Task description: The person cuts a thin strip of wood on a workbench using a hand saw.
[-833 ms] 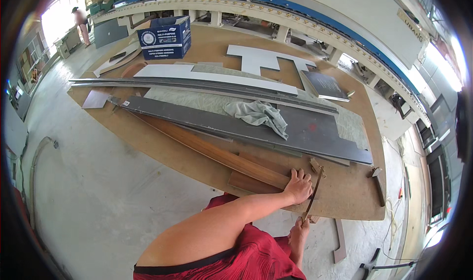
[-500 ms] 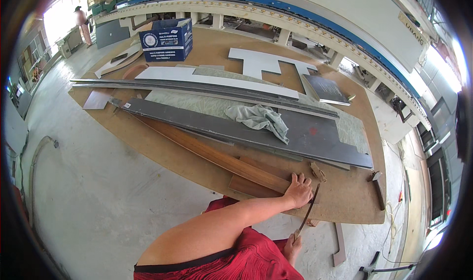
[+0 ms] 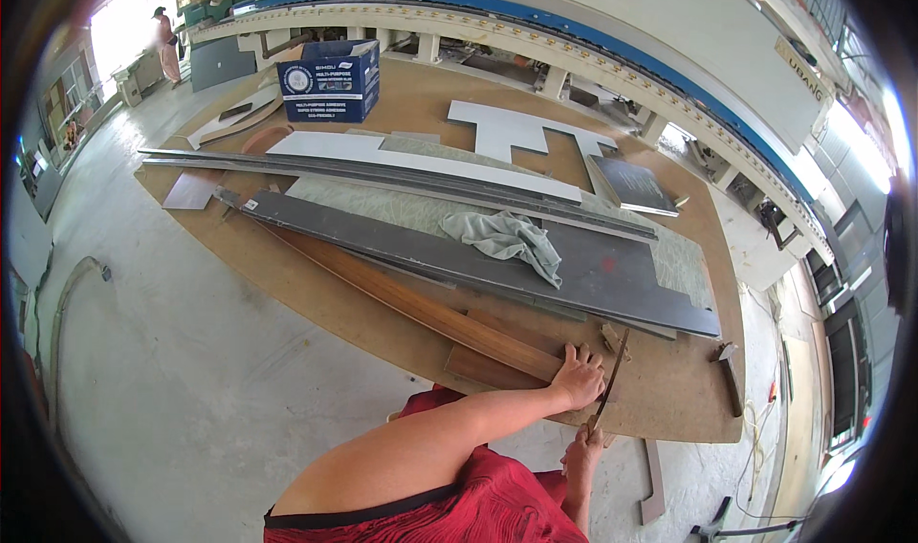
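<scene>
My left hand presses down on the right end of a long brown wooden strip, fingers bent over it. The strip runs along the near edge of the board-topped table. My right hand, low at that edge, grips the handle end of a thin, dark hand saw. Its narrow blade points up and away, close beside my left fingers at the strip's end. Whether the blade touches the wood cannot be made out. A shorter brown wood piece lies under the strip. A small wooden block sits just beyond the blade.
A hammer lies at the table's right end. Dark grey panels, a crumpled cloth, white cut boards and a blue box cover the table. A long machine stands behind. A person is far left.
My right hand has moved up and forward, carrying the saw, so its blade reaches farther over the table. My left hand stays on the wooden strip.
</scene>
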Available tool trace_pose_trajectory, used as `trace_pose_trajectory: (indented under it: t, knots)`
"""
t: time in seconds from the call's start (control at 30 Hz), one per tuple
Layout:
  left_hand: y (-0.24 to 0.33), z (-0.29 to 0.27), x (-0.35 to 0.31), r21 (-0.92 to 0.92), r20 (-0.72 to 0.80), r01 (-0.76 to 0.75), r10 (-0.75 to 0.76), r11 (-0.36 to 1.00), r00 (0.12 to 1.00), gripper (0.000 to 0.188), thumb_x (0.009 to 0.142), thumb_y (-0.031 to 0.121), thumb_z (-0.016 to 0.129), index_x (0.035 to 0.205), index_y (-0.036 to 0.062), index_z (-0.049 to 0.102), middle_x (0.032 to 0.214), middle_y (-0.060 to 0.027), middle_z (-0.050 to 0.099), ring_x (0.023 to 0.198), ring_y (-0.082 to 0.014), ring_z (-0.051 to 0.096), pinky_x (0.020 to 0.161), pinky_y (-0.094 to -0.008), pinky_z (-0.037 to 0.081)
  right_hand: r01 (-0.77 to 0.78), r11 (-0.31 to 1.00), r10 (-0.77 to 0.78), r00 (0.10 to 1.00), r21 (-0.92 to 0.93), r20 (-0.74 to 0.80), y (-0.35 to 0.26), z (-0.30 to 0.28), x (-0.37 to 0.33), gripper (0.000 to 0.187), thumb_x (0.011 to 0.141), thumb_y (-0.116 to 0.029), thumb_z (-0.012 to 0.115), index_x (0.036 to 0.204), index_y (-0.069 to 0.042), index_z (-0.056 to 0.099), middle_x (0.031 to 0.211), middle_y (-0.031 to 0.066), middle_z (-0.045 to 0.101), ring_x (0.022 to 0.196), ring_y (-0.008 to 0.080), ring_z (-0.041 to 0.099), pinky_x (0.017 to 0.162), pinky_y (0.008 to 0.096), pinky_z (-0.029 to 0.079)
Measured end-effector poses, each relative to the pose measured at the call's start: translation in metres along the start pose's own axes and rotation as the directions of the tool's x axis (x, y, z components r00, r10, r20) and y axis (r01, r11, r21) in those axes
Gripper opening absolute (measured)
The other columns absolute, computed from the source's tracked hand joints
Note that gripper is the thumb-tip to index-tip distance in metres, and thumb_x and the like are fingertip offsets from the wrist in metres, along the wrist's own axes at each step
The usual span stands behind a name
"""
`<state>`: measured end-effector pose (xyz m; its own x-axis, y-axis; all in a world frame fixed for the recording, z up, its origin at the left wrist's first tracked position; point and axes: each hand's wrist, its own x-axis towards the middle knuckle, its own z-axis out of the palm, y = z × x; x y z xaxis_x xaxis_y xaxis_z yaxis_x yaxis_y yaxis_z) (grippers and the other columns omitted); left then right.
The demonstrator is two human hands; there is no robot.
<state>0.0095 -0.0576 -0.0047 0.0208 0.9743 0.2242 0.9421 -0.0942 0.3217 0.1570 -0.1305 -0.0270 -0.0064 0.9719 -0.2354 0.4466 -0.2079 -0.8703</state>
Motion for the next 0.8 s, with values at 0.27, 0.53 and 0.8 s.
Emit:
trace_pose_trajectory:
  t: [0.27,0.53,0.8]
  knots:
    - [0.003,-0.012,0.0,-0.017,0.078,-0.015,0.016,1.0,0.997,0.037,0.094,0.031,0.048,0.1,0.0034,0.072,0.125,-0.0146,0.057,0.127,-0.0412,0.044,0.101,-0.0658,0.028,0.134,0.965,-0.16,0.982,-0.225,-0.101,0.099,-0.005,-0.032,0.018,0.096,-0.013,0.052,0.092,0.005,0.052,0.074,0.0165,0.055,0.071,0.0283,0.057,0.067,0.043,0.045]
    - [-0.003,-0.003,-0.001,0.012,0.03,0.002,-0.003,1.0,1.0,0.037,0.095,0.032,0.047,0.097,0.0056,0.073,0.123,-0.0143,0.058,0.125,-0.0409,0.044,0.101,-0.0643,0.027,-0.019,0.999,0.019,1.0,-0.049,0.009,0.014,-0.008,-0.022,0.015,0.096,-0.013,0.051,0.09,0.001,0.048,0.064,0.0106,0.051,0.055,0.0228,0.054,0.049,0.0394,0.046]
    - [-0.001,-0.008,-0.001,-0.025,0.052,0.014,-0.012,1.0,0.999,0.036,0.093,0.03,0.049,0.099,0.0033,0.072,0.124,-0.0154,0.058,0.128,-0.0408,0.043,0.101,-0.0672,0.028,-0.04,0.999,0.04,0.999,-0.013,0.037,0.017,-0.005,-0.004,0.015,0.101,-0.019,0.046,0.094,-0.005,0.048,0.051,0.0026,0.043,0.033,0.0143,0.042,0.03,0.0303,0.034]
